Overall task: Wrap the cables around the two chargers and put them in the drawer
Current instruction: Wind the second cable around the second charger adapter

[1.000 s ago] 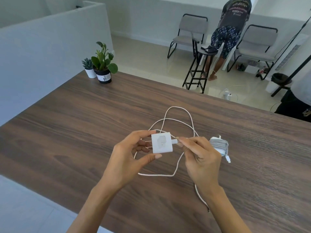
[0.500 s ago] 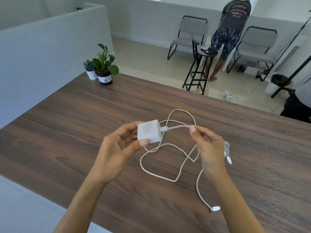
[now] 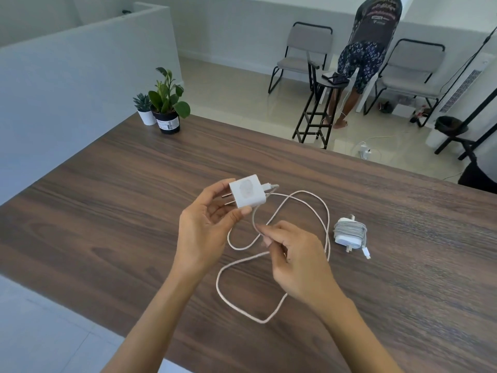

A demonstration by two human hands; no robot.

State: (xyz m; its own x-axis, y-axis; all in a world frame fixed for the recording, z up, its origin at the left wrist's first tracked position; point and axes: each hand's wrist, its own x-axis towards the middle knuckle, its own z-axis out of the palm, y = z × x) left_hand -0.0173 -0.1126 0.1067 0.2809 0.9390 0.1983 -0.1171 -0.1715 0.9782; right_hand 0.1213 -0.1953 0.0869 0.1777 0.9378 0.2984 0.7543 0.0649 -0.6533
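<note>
My left hand holds a white square charger above the wooden table, thumb under it and fingers behind, its two prongs pointing left. Its white cable is plugged in on the right side and lies in loose loops on the table. My right hand pinches that cable below the charger. A second white charger lies on the table to the right, with its cable wound tightly round it and the plug end sticking out. No drawer is in view.
Two potted plants stand at the table's far left corner by a white partition. Beyond the table's far edge are a black stool, two grey chairs and a person standing with their back turned.
My right hand slid from beside the charger's plug down the cable and toward me. My left hand turned the charger. The wound charger, earlier behind my right hand, now shows fully.
</note>
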